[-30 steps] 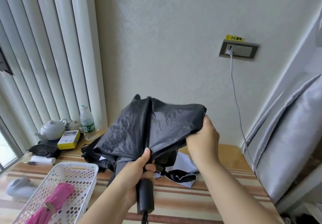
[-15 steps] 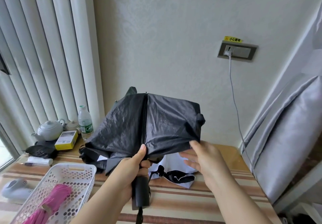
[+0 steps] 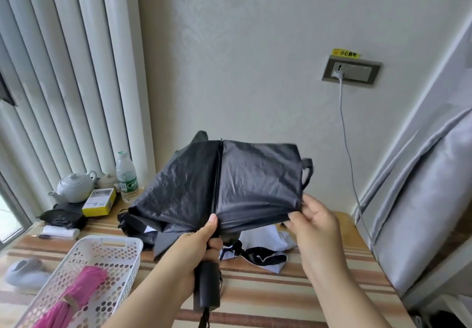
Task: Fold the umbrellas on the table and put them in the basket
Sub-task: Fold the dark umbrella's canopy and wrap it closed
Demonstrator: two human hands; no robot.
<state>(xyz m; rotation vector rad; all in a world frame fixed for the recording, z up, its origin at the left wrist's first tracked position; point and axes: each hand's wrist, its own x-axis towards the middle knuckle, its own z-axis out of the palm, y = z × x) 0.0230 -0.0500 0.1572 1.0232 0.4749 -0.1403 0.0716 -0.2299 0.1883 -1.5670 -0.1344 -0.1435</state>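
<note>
Left hand fingers grip black umbrella shaft; right hand fingers pinch crinkled canopy edge.

Left hand grips black umbrella; right hand pinches its canopy edge.

Bright soft daylight from the window on the left, pale wall, faint shadows, curved bent edges, slight blur

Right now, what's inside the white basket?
A folded pink umbrella lies in the white basket, running off the bottom edge of the frame. The far part of the basket floor shows bare; its near end is cut off, so anything there can't be seen.
</note>
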